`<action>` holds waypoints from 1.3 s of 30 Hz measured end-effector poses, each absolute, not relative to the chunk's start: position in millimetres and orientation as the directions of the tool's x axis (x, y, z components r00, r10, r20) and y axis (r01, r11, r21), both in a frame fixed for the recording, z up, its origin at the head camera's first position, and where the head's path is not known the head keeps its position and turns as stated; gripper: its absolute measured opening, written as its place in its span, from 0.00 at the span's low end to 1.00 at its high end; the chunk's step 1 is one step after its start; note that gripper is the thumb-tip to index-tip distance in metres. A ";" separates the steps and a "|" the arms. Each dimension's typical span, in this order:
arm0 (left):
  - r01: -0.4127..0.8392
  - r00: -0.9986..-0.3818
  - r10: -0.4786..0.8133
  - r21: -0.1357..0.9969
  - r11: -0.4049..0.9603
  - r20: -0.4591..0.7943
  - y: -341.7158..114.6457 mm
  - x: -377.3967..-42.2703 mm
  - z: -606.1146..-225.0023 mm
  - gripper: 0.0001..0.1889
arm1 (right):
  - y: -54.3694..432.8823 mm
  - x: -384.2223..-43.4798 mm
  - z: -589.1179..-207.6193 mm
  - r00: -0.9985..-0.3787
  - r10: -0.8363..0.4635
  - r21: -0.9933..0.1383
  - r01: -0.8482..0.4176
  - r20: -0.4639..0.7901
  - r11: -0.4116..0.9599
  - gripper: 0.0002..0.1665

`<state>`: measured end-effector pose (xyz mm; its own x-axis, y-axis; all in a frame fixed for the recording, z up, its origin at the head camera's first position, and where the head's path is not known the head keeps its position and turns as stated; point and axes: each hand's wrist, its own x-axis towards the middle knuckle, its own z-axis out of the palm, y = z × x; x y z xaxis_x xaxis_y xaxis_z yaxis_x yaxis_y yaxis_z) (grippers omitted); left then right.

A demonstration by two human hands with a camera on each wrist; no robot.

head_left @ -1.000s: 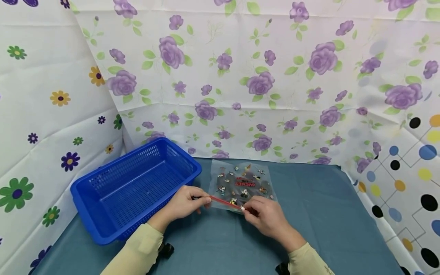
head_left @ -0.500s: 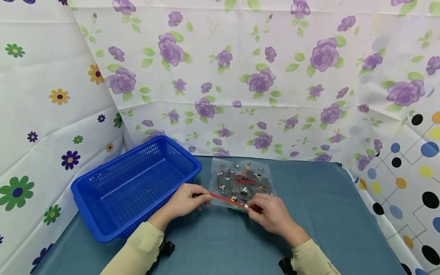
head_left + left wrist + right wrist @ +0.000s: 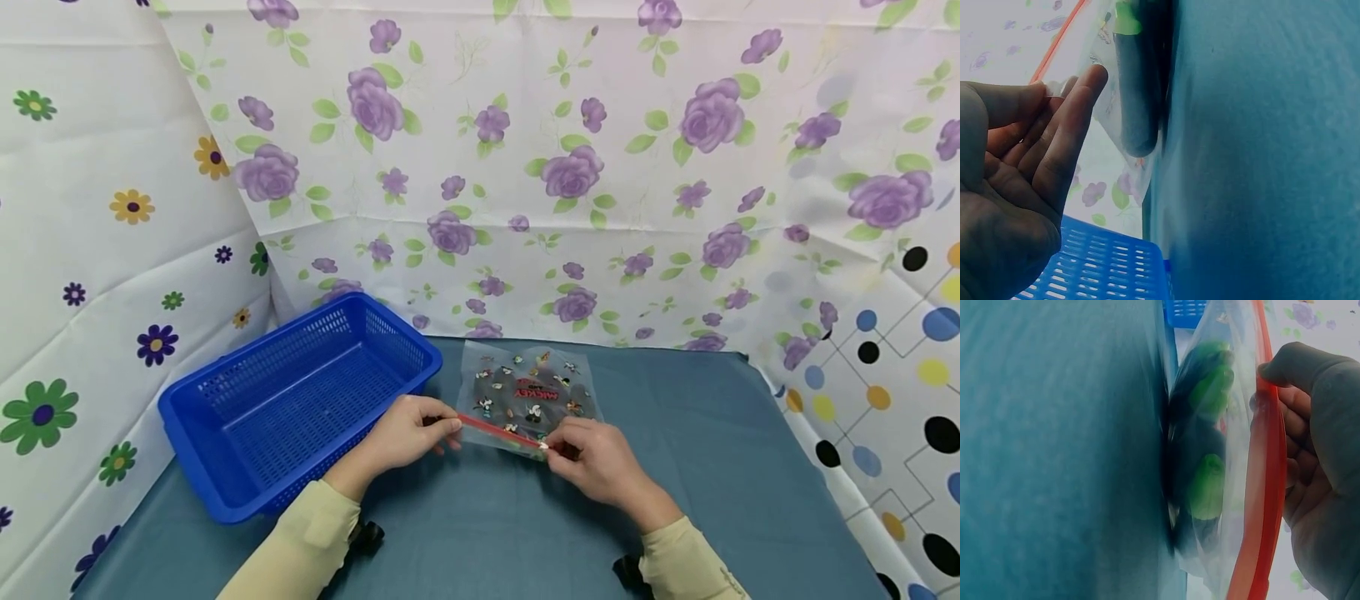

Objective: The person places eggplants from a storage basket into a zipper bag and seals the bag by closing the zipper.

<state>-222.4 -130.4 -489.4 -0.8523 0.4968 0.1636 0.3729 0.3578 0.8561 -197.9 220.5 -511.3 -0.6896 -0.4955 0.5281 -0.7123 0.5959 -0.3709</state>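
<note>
A clear zip bag [image 3: 551, 385] with cartoon prints and a red zip strip [image 3: 491, 429] lies on the table in the head view. My left hand [image 3: 401, 433] pinches the strip's left end between thumb and fingers. At the white slider [image 3: 543, 447] near the strip's right end, my right hand [image 3: 600, 462] pinches with thumb and forefinger. Dark, long eggplants with green caps show through the plastic: one eggplant [image 3: 1138, 94] in the left wrist view, more than one green-capped eggplant [image 3: 1207, 487] in the right wrist view. The strip bows toward the right wrist camera.
Left of the bag stands a blue perforated basket [image 3: 300, 417] with nothing visible in it. A blue-green cloth [image 3: 712, 467] covers the table. Flowered sheets [image 3: 480, 167] rise behind and to the left, and a dotted sheet [image 3: 885, 433] borders the right.
My right hand has moved a little to the right, and the white slider has gone with it along the red strip. My left hand keeps its pinch at the strip's left end.
</note>
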 end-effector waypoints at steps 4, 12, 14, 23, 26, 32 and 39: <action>0.361 -0.857 0.493 0.860 0.361 0.153 -130.9 -221.8 -487.4 0.12 | 221.5 -199.0 -511.2 -0.685 -0.500 -0.372 -0.718 0.530 0.589 0.09; 0.341 -0.865 0.481 0.867 0.363 0.139 -131.6 -221.7 -484.5 0.11 | 225.4 -200.4 -511.3 -0.700 -0.493 -0.396 -0.706 0.517 0.587 0.11; 0.336 -0.869 0.477 0.867 0.369 0.134 -131.5 -221.5 -483.7 0.12 | 226.5 -200.7 -510.9 -0.700 -0.493 -0.400 -0.706 0.516 0.584 0.11; 0.297 -0.891 0.443 0.867 0.400 0.101 -130.1 -218.9 -477.8 0.11 | 231.5 -201.5 -509.3 -0.718 -0.491 -0.398 -0.688 0.494 0.606 0.11; 0.294 -0.895 0.434 0.866 0.404 0.102 -130.2 -218.5 -475.0 0.11 | 233.5 -201.8 -509.3 -0.724 -0.488 -0.408 -0.683 0.487 0.605 0.12; 0.273 -0.908 0.408 0.870 0.411 0.092 -130.2 -218.0 -471.5 0.10 | 236.8 -202.3 -509.9 -0.743 -0.480 -0.437 -0.665 0.465 0.606 0.12; 0.226 -0.927 0.370 0.873 0.431 0.058 -131.0 -217.4 -470.7 0.10 | 240.8 -202.7 -507.1 -0.774 -0.476 -0.462 -0.632 0.419 0.622 0.13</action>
<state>-217.4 -131.0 -470.7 -0.9271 0.3704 0.0575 0.2265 0.4312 0.8734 -202.7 240.8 -507.1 -0.7736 -0.4758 0.4187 -0.6324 0.6218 -0.4620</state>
